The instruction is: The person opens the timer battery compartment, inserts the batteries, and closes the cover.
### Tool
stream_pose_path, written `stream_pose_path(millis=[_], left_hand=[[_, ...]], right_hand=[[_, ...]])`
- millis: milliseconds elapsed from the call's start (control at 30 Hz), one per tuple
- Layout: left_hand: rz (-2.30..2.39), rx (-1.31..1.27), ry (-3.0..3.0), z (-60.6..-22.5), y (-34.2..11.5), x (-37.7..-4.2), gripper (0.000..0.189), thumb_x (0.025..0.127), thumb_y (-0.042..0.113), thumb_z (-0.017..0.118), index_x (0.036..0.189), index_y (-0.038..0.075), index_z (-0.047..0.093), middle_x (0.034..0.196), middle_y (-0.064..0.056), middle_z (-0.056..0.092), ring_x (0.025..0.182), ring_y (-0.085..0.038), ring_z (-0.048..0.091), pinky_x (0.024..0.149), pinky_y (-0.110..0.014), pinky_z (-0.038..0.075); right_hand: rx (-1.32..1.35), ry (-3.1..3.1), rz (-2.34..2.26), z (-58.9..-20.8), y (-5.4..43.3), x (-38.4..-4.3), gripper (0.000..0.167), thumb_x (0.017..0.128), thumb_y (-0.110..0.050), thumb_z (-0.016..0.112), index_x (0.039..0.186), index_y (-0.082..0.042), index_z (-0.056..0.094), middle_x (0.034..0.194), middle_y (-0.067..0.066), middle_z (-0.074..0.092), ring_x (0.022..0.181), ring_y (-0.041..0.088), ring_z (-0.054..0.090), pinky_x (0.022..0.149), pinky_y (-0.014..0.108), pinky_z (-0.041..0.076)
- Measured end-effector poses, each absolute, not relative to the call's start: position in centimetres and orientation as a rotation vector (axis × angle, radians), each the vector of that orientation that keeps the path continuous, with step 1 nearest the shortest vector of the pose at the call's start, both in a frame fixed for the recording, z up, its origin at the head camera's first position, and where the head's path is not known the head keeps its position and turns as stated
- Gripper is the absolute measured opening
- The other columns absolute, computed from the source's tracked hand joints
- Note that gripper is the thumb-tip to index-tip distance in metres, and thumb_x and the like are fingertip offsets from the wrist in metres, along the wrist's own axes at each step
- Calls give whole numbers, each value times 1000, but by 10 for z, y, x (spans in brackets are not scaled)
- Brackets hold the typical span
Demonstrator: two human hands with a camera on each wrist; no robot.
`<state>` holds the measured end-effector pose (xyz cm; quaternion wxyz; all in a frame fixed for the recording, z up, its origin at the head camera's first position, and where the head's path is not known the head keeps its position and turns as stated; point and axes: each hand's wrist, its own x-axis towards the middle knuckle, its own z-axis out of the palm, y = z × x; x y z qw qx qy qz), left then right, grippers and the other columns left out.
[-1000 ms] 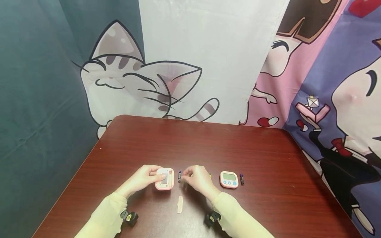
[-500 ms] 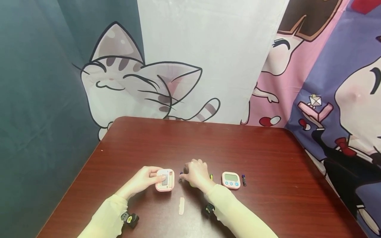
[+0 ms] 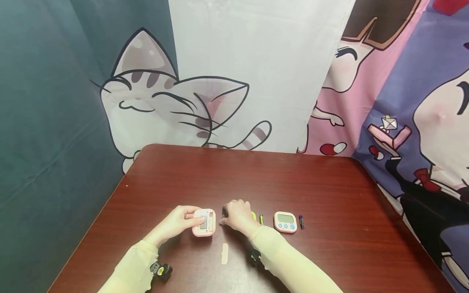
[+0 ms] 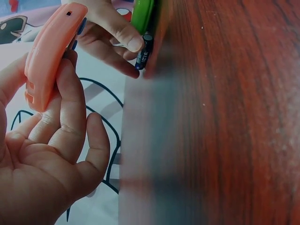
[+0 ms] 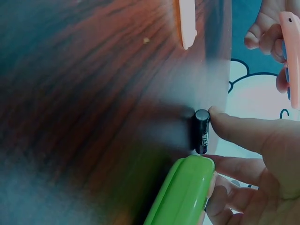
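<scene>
Head view: left hand [image 3: 176,224] grips a timer [image 3: 205,227], battery slot [image 3: 211,224] uncovered; right hand [image 3: 237,216] at a battery [image 5: 202,133], pinching or not I can't tell.

The left hand [image 3: 179,223] held one timer [image 3: 208,223] over the bench [image 3: 183,175]. Just right of it, one battery [image 5: 202,133] lay between the thumb and forefinger of the right hand [image 3: 238,216]. To that battery's right sat a device [image 5: 185,190], partly beneath the same hand. Farther right came, in a row, a second battery [image 3: 261,219], a second timer [image 3: 285,222] and a third battery [image 3: 301,222]. The cover [image 3: 224,254] lay nearer the person, before the first battery. A curtain [image 3: 238,53] hung behind the bench.
</scene>
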<state>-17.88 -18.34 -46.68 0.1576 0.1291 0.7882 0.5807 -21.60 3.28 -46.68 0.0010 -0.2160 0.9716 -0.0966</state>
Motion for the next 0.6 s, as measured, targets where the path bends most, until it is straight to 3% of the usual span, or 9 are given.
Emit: stream_pose_path(millis=[200,433,600], left_hand=[[1662,364,2258,-466,-181,-179,48,86,23,70,120,-8,58,95,-11,71,83,-12,67,70,-22,52],[1687,383,2245,-463,-181,-178,46,87,20,69,121,-10,57,96,-13,71,82,-12,67,69,-22,52],[1681,372,2252,-465,-182,-177,46,87,21,69,120,-9,57,95,-11,71,81,-10,67,70,-23,52]], right_hand=[[-727,3113,-291,-470,35,-215,15,70,-29,80,78,-20,72,77,-3,66,73,20,55,65,35,35],[-840,3177,-381,-483,38,-219,13,66,-18,78,77,-20,73,73,-3,69,67,21,57,61,36,32],[-893,3210,-384,-485,37,-220,5,71,-17,75,74,-21,73,73,-5,70,66,20,59,59,35,31]])
